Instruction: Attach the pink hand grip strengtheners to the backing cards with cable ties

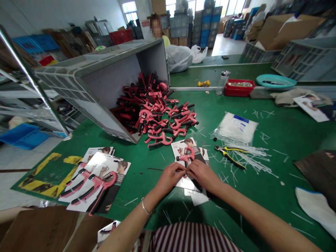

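Left hand [169, 179], right hand [203, 175] pinch strengthener [187, 155]

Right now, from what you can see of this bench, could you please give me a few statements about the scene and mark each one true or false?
1. The left hand and right hand meet at the lower end of a pink-and-black hand grip lying on a printed card. True.
2. The grey plastic crate stands upright on its base. False: it lies tipped on its side, with a pile of grips at its mouth.
3. Yellow-and-black pliers lie among cut cable-tie offcuts. True.
4. A bracelet is on the right wrist. False: it is on the left wrist.
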`<state>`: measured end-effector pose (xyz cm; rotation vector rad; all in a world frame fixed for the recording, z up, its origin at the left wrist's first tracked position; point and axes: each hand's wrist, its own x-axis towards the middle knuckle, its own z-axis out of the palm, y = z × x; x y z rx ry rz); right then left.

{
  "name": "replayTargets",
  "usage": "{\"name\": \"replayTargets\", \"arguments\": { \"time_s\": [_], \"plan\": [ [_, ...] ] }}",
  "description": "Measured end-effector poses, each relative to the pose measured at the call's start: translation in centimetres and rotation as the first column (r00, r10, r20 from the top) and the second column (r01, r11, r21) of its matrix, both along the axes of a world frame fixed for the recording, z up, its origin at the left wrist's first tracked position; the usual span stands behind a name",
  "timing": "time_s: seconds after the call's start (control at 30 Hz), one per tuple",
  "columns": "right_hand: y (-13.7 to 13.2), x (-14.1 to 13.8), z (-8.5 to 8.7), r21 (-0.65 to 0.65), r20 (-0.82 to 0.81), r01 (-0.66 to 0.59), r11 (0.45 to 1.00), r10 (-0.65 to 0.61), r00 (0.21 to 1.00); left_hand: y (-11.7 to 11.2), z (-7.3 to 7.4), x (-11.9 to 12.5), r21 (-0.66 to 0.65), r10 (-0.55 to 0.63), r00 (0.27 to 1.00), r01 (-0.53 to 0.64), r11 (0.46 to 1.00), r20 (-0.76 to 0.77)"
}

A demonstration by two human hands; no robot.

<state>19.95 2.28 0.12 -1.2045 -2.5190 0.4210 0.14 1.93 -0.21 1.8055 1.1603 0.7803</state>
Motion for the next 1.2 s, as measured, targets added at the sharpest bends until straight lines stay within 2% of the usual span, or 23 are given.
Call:
{"name": "replayTargets", "arguments": {
  "time_s": [0.1,0.2,0.33,0.47,0.6,0.67,0.73,0.8,0.87,0.93,1.0,1.1,1.17,1.2],
  "plan": [
    [-0.1,0.2,-0.4,-0.094,-0.121,0.021,0.995,-0.032,0.992,0.1,0.3,-0.3,-0.001,-0.024,0.999,0.024,1.000,0.035],
    [-0.1,0.2,-0.6,-0.181,-0.218,0.070,0.981,-0.109,0.970,0.1,0.5,-0.1,0.019,0.012,1.000,-0.012,1.000,0.015],
    [-0.1,0.1,-0.6,-0.223,-0.261,0.089,0.971,-0.147,0.954,0.0,1.1,0.6,-0.001,-0.002,1.000,0.002,1.000,0.022],
    [-0.2,0.1,0.2,-0.142,-0.195,0.069,0.987,-0.096,0.976,0.1,1.8,1.1,-0.032,0.021,0.995,-0.019,0.999,0.094],
    [-0.1,0.3,0.8,-0.015,-0.112,0.082,0.997,-0.083,0.990,0.3,1.8,1.5,-0.021,0.161,0.969,-0.160,0.987,0.186],
    [0.0,0.4,0.7,-0.029,-0.146,0.113,0.993,-0.117,0.982,0.1,1.4,1.7,-0.046,0.183,0.959,-0.178,0.983,0.215],
    [0.1,0.4,0.3,-0.066,-0.221,0.145,0.987,-0.156,0.963,-0.5,0.4,1.8,-0.021,0.165,0.974,-0.163,0.986,0.155],
    [0.0,0.3,-0.2,-0.094,-0.318,0.162,0.982,-0.184,0.930,-1.2,-0.8,1.8,0.096,0.163,0.987,-0.163,0.982,0.006],
    [-0.3,0.1,-0.8,-0.108,-0.402,0.173,0.979,-0.202,0.893,-1.8,-2.2,1.8,0.242,0.215,0.966,-0.176,0.954,-0.145],
    [-0.9,0.0,-1.3,-0.123,-0.447,0.208,0.971,-0.241,0.862,-2.0,-3.4,1.7,0.335,0.279,0.933,-0.195,0.922,-0.226],
    [-1.6,0.3,-1.6,-0.143,-0.438,0.258,0.956,-0.295,0.849,-1.7,-3.9,1.6,0.376,0.322,0.911,-0.213,0.902,-0.256],
    [-1.9,2.6,-1.4,-0.096,-0.347,0.303,0.948,-0.317,0.883,-1.2,-2.9,1.6,0.344,0.311,0.923,-0.223,0.912,-0.228],
    [-1.3,5.8,-1.1,0.013,-0.223,0.341,0.940,-0.330,0.917,-1.0,-1.2,1.2,0.225,0.309,0.943,-0.277,0.934,-0.123],
    [-0.7,7.9,-1.0,0.078,-0.144,0.378,0.922,-0.365,0.920,-0.9,-0.3,0.9,0.114,0.325,0.945,-0.319,0.941,-0.036]
  ]
}}
